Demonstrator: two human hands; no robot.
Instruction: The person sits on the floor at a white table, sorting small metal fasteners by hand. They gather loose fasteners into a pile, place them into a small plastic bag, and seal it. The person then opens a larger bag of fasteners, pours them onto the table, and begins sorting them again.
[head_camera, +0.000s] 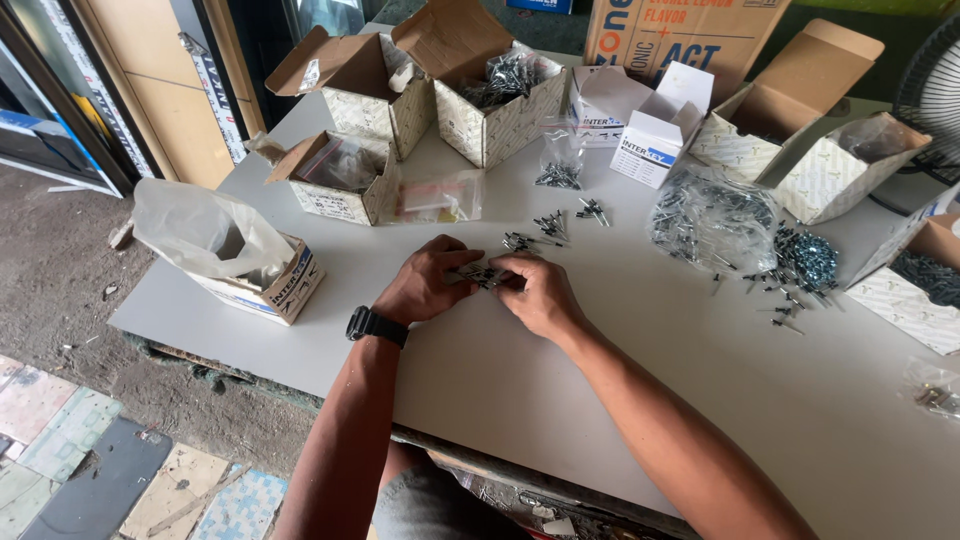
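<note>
Both hands meet at the middle of the grey table — the left hand and right hand have their fingertips pressed together around a small bundle of dark rivets, pinched between them just above the tabletop. Little groups of rivets lie just beyond. Farther right sits a clear bag of rivets; open cardboard boxes line the far edge. A black wristwatch rings the left wrist.
</note>
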